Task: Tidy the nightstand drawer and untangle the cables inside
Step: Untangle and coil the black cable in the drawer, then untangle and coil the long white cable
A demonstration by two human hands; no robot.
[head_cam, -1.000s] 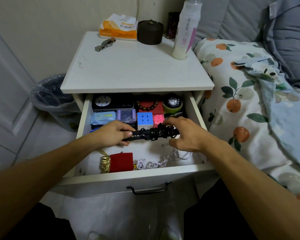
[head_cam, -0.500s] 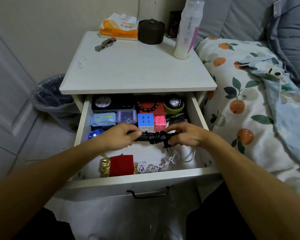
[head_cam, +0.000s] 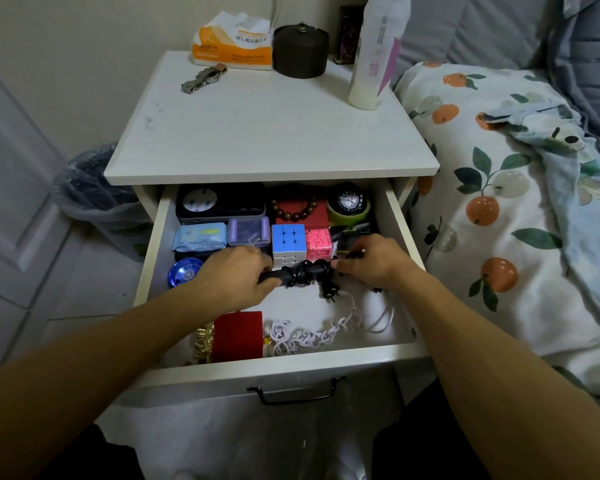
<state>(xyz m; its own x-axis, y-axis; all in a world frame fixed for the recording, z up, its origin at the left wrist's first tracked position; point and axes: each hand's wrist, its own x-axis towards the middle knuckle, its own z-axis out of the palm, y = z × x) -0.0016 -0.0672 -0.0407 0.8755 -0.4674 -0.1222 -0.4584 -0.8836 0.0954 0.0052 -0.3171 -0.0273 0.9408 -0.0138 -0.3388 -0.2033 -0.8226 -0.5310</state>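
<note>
Drawer open; black cable bundle gripped both ends: left hand, right hand fingers curled on it. Tissue pack print illegible.

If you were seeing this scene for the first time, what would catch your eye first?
Two bare hands meet over the open drawer: the left hand and right hand each grip an end of a black cable bundle wound around itself. Just behind it stand a blue-faced puzzle cube and a pink maze cube. Toward the front lie a red pouch and a knotted white cable.
</note>
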